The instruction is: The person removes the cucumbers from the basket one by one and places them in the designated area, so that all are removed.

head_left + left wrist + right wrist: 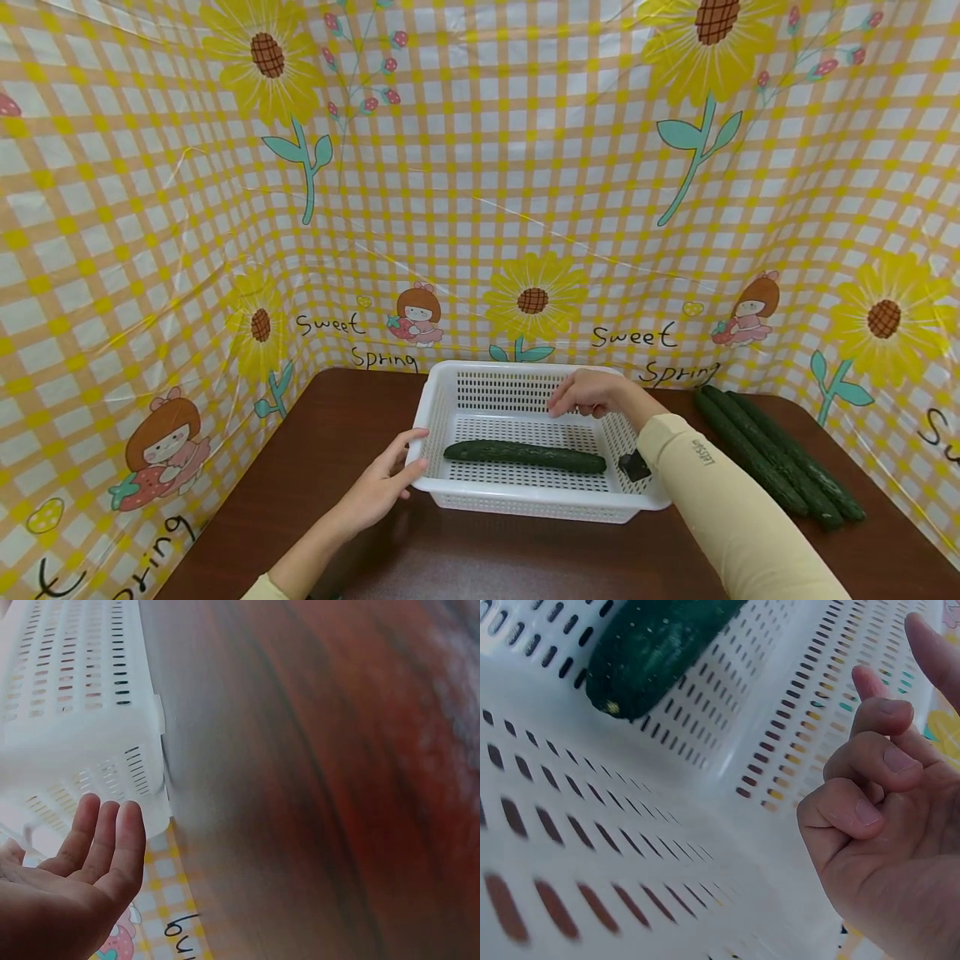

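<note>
A white plastic basket [487, 504] with slotted walls stands on the table, and one long dark green cucumber [525, 455] lies across its floor. My left hand [382, 483] is at the basket's left rim, with thumb and forefinger touching it; in the left wrist view the other fingers [124, 844] reach out by the basket's wall. Over the back right part of the basket is my right hand [592, 392], holding nothing. The right wrist view shows its fingers [870, 765] loosely bent, the thumb apart, and the cucumber's end [630, 682] away from them.
Three more cucumbers [780, 458] lie side by side on the dark brown table [300, 467], right of the basket. A checked cloth [465, 167] with sunflowers hangs behind the table and along both sides. A small black device [635, 465] sits at my right wrist.
</note>
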The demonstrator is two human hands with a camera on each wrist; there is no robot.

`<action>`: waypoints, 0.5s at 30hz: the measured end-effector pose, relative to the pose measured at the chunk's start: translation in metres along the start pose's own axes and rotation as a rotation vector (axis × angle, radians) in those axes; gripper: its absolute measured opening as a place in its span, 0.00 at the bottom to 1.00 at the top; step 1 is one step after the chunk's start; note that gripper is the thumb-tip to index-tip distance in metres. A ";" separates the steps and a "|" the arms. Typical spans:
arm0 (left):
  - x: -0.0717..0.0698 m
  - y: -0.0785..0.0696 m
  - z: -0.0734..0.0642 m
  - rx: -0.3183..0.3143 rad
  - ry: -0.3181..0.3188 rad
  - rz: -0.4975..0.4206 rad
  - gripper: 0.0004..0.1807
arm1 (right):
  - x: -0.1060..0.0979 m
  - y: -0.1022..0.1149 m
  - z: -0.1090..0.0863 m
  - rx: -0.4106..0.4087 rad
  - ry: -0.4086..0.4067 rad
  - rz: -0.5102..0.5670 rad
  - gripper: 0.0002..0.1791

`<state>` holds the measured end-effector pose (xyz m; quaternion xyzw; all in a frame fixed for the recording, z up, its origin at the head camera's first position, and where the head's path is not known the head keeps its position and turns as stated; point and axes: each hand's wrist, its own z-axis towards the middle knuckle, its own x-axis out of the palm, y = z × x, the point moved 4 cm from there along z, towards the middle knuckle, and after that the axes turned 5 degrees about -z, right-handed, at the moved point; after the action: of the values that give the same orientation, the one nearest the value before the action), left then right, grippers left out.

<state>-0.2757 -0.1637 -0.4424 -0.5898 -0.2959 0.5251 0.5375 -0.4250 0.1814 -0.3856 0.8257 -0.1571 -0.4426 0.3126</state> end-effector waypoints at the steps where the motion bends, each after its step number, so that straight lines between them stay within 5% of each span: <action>1: 0.000 0.000 0.000 -0.001 0.001 -0.001 0.28 | 0.002 -0.001 0.002 0.001 0.013 -0.001 0.23; 15: 0.000 0.000 0.000 -0.008 0.001 0.005 0.29 | 0.026 -0.012 0.021 0.024 0.092 -0.106 0.18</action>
<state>-0.2754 -0.1639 -0.4420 -0.5929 -0.2964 0.5250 0.5339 -0.4281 0.1688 -0.4180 0.8560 -0.1041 -0.4182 0.2856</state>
